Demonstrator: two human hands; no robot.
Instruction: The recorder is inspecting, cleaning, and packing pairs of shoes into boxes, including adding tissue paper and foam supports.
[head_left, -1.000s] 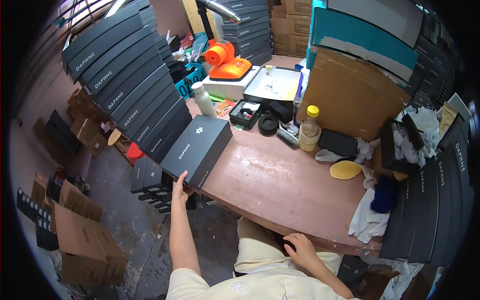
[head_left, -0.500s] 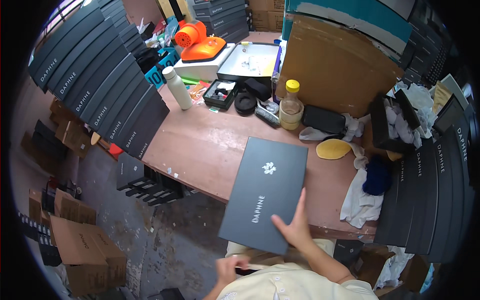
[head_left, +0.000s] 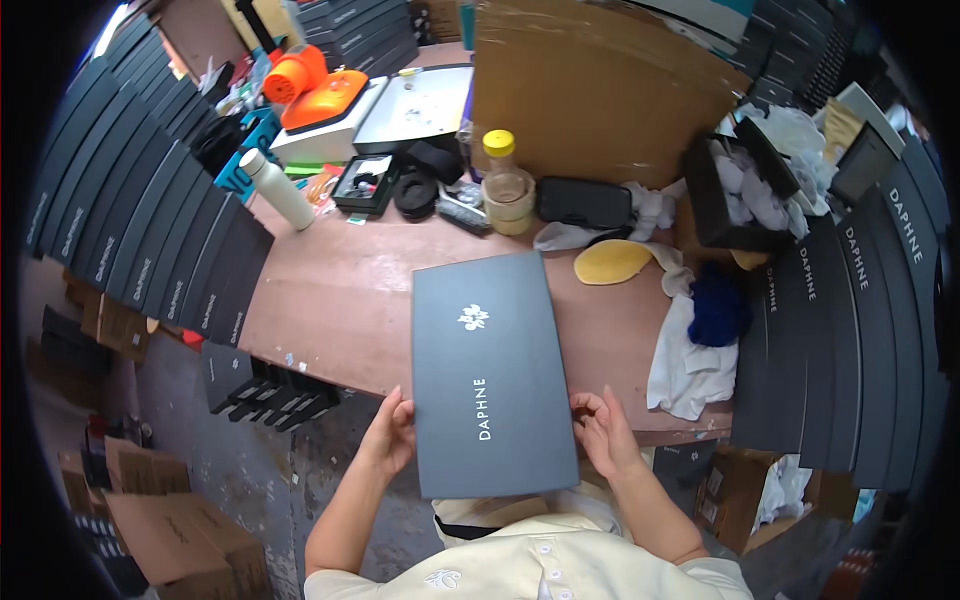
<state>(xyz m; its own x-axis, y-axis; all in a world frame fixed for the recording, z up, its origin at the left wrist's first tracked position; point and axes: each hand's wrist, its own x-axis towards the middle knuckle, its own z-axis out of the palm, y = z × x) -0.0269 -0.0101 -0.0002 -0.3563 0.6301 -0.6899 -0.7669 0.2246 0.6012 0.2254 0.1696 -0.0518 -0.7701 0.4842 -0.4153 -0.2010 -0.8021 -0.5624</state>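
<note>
Box [head_left: 492, 370], flat, dark grey, lying lengthwise on the near part of the brown counter [head_left: 330, 310], its near end overhanging the edge toward the person. Left of the box, left hand [head_left: 388, 438] clasps its long side; right of the box, right hand [head_left: 603, 435] grips the opposite side with curled fingers. The box appears set down and closed, not yet released. Far left of the box, a leaning row of like boxes [head_left: 140, 220]; beyond it, white bottle [head_left: 277, 188] and yellow-capped jar [head_left: 507, 185]; to its right, white cloths [head_left: 690, 360] and further stacked boxes [head_left: 850, 330]. Concrete floor [head_left: 240, 470] shows below the counter edge.
</note>
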